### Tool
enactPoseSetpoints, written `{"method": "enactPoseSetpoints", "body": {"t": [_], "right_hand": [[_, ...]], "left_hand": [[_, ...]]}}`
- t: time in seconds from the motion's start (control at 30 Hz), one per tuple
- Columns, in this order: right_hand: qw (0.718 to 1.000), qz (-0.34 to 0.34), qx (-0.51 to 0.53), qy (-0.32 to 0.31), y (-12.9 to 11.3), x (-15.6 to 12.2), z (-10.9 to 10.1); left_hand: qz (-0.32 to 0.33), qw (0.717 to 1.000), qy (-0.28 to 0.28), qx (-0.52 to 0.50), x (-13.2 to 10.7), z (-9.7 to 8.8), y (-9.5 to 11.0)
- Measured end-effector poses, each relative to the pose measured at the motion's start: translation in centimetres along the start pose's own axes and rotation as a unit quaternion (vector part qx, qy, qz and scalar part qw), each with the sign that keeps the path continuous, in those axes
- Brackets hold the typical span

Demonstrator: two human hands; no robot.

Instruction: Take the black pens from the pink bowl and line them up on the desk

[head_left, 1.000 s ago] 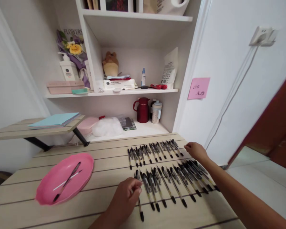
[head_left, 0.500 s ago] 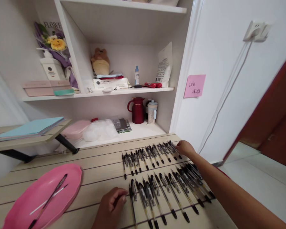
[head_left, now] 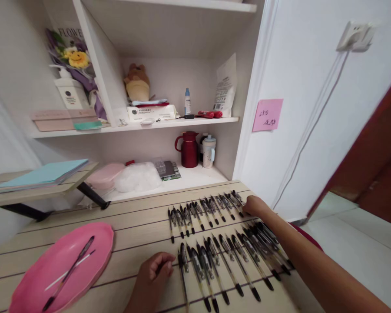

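Observation:
Two rows of black gel pens lie on the slatted wooden table. At the right end of the back row (head_left: 211, 211), my right hand (head_left: 254, 206) is closed with its fingertips on the lower end of the last pen (head_left: 237, 198). My left hand (head_left: 154, 274) rests on the table, fingers loosely curled, with nothing visible in it. It sits just left of the first pen (head_left: 182, 278) in the front row. Toward the right, the front row's pens (head_left: 263, 239) bunch closely together. A pink oval plate (head_left: 29, 278) at the left holds a pen (head_left: 68, 271) and a thin white stick (head_left: 57, 281).
A small raised stand (head_left: 68, 182) with blue paper (head_left: 48, 174) is at the back left. Behind the table, shelves hold a red jug (head_left: 189, 150), a cup (head_left: 209, 152) and a plastic bag (head_left: 138, 177). A wall with a pink note (head_left: 267, 115) borders the right.
My right hand has shifted slightly down along the last pen of the back row. The view has tilted slightly; my left hand stays beside the front row.

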State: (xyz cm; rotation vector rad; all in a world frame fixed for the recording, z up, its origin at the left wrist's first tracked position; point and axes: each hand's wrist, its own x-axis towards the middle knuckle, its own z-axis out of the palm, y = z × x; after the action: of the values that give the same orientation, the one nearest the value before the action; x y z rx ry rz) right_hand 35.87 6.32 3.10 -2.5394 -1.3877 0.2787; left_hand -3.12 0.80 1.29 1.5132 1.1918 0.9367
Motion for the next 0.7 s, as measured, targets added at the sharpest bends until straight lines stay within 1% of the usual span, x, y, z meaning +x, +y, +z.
{"method": "enactPoseSetpoints", "body": {"t": [0.1,0.17,0.23,0.3,0.37,0.4,0.43,0.47,0.5,0.53,0.57,0.6,0.63,0.67,0.7], "right_hand": [[0.999,-0.013,0.033,-0.002,-0.8,-1.1,-1.6],[0.997,-0.035,0.069,-0.009,-1.6,-2.4,-2.6],[0.991,-0.067,0.114,-0.021,-3.1,-4.5,-3.0],[0.978,-0.108,0.171,-0.051,-5.1,-7.6,-2.4],[0.922,-0.181,0.314,-0.139,-7.5,-11.2,-1.1],[0.902,-0.203,0.347,-0.158,-8.8,-13.0,-0.4],[0.888,-0.233,0.359,-0.170,-9.9,-14.5,0.2],[0.877,-0.269,0.361,-0.166,-10.8,-15.7,0.7],[0.870,-0.298,0.357,-0.162,-11.4,-16.4,0.9],[0.866,-0.323,0.345,-0.164,-11.6,-16.4,0.9],[0.870,-0.335,0.327,-0.154,-11.5,-15.8,0.5],[0.878,-0.337,0.306,-0.145,-11.0,-14.6,-0.1],[0.901,-0.316,0.279,-0.098,-10.1,-12.9,-0.8],[0.934,-0.263,0.241,-0.007,-9.0,-10.9,-1.7],[0.956,-0.192,0.203,0.086,-7.5,-8.6,-2.4]], "left_hand": [[-0.018,0.999,0.002,-0.027,0.1,-0.2,0.3],[-0.025,0.998,0.007,-0.050,0.4,-0.2,0.8],[-0.029,0.996,0.003,-0.082,0.8,0.1,1.7],[-0.038,0.990,-0.017,-0.134,1.0,1.0,2.9],[-0.061,0.976,-0.039,-0.203,1.1,2.3,4.1],[-0.076,0.967,-0.049,-0.239,1.1,3.0,4.7],[-0.088,0.957,-0.061,-0.271,1.1,3.6,5.2],[-0.093,0.946,-0.075,-0.300,1.0,4.2,5.5],[-0.092,0.937,-0.086,-0.324,1.0,4.5,5.7],[-0.089,0.930,-0.092,-0.344,0.9,4.7,5.9],[-0.086,0.924,-0.091,-0.360,0.9,4.7,5.9],[-0.087,0.920,-0.087,-0.373,0.9,4.6,5.9],[-0.092,0.916,-0.079,-0.383,0.9,4.2,5.9],[-0.100,0.913,-0.072,-0.389,1.0,3.8,5.8],[-0.107,0.910,-0.069,-0.394,1.0,3.4,5.8]]}}
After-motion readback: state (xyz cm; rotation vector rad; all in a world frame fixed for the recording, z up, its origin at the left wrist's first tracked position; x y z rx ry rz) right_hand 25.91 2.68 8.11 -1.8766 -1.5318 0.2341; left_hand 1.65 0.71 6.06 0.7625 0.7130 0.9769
